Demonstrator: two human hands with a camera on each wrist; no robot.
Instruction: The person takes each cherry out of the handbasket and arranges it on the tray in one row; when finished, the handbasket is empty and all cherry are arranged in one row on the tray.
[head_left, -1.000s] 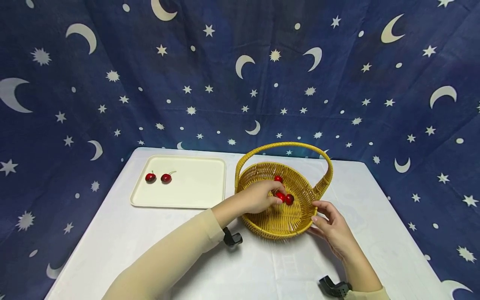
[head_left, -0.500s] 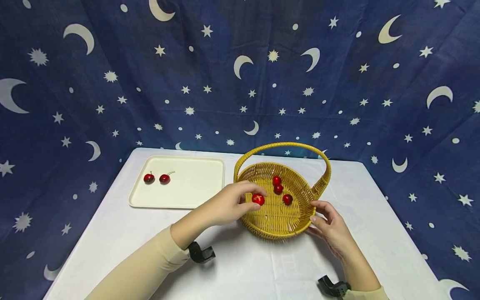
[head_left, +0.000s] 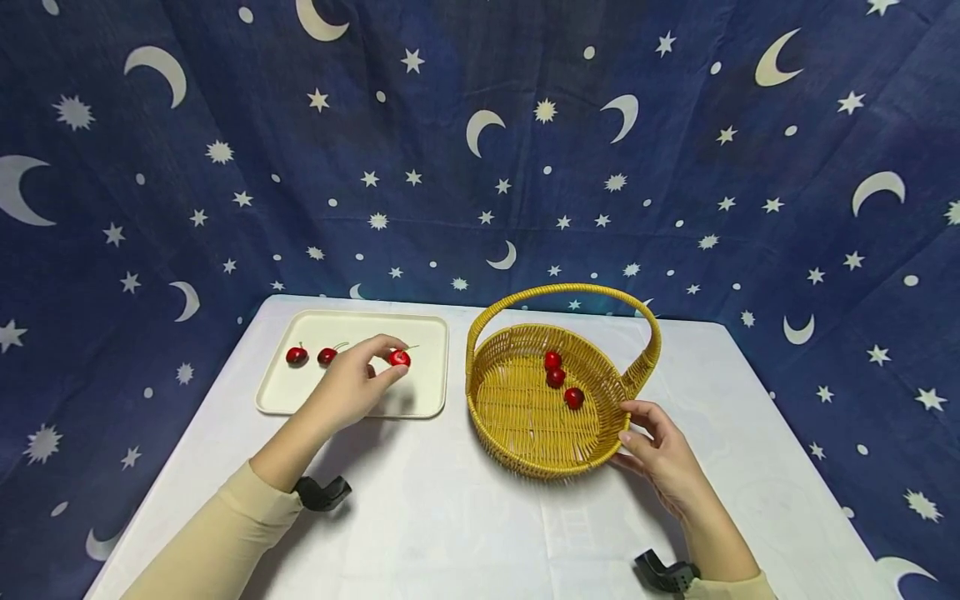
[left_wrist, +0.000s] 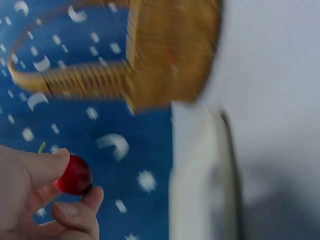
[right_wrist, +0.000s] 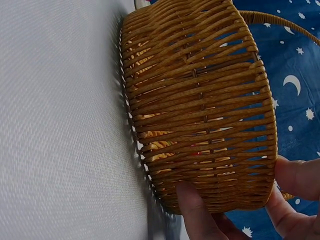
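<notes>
My left hand (head_left: 358, 379) pinches a red cherry (head_left: 399, 358) between thumb and fingers, above the right half of a cream tray (head_left: 427, 392). In the left wrist view the held cherry (left_wrist: 76, 175) shows its green stem. Two dark red cherries lie on the tray: one at the far left (head_left: 297, 357), the other (head_left: 326, 357) partly behind my left hand. My right hand (head_left: 663, 446) grips the right rim of a yellow wicker basket (head_left: 480, 417). In the right wrist view, fingers (right_wrist: 192, 205) press the woven side while the thumb lies at the rim. Several cherries (head_left: 553, 377) sit inside the basket.
A white cloth covers the table (head_left: 480, 533). The basket's tall arched handle (head_left: 562, 289) rises over its opening. Behind the table hangs a dark blue curtain (head_left: 450, 142) with moons and stars. Both wrists wear black camera mounts (head_left: 322, 493).
My left hand has lifted a cherry out of the basket and carried it left over the tray. My right hand stays at the basket's rim.
</notes>
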